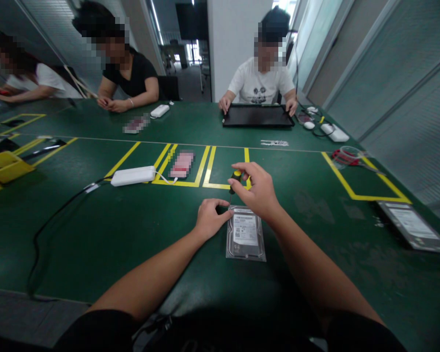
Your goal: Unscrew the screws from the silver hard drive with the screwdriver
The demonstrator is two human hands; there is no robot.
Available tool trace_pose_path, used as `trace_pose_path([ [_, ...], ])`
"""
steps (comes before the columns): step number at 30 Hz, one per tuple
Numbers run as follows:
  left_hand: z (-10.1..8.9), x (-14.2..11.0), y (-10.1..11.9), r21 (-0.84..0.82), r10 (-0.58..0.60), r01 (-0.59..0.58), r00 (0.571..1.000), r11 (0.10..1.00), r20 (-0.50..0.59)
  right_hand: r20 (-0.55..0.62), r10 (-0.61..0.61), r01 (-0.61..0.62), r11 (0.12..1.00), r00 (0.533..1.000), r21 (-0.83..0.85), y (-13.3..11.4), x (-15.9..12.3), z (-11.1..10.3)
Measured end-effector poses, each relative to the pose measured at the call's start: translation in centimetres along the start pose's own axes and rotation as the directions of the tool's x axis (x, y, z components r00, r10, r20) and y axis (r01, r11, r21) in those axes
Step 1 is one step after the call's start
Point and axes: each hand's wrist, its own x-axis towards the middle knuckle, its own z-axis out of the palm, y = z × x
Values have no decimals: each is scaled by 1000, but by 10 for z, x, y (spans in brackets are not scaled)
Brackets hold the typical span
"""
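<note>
A hard drive [245, 233] with a white label lies flat on the green table in front of me. My right hand [255, 188] grips a screwdriver [235, 180] by its black and yellow handle. The screwdriver stands nearly upright, its thin shaft pointing down at the drive's far left corner. At that same corner is my left hand [213, 217], its thumb and forefinger curled around the edge beside the shaft tip. Whatever sits right under the tip is too small to make out.
A white power strip [133, 176] with a black cable lies left, near a pink phone [182, 164]. Yellow tape [225, 186] marks rectangles on the table. Another hard drive [412, 225] and a clear round container [346, 155] are right. Across sits a person holding a black panel [258, 116].
</note>
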Motion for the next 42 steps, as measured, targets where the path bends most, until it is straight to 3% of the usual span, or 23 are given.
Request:
trace_pose_path([
  [8,-1,0,2,7,6,-6,1000,1000,-11,170,94,-85,995,981,-57,4,0,1],
  [19,1,-1,-3,12,24,-24,999,1000,-21,182,131,-121,990,974,-67,1,3,-8],
  [28,0,-2,0,14,34,-34,999,999,-18,68,65,-61,996,996,-69,-26,8,-57],
  [33,-1,-4,1,24,46,-46,999,999,-19,108,78,-60,986,991,-158,-34,4,-83],
  [37,-2,-5,3,32,53,-52,998,998,-19,214,121,-60,961,969,-270,-24,-11,-90],
  [42,-2,-6,4,40,75,-74,997,996,-30,308,149,-12,914,939,-406,3,-48,-86],
])
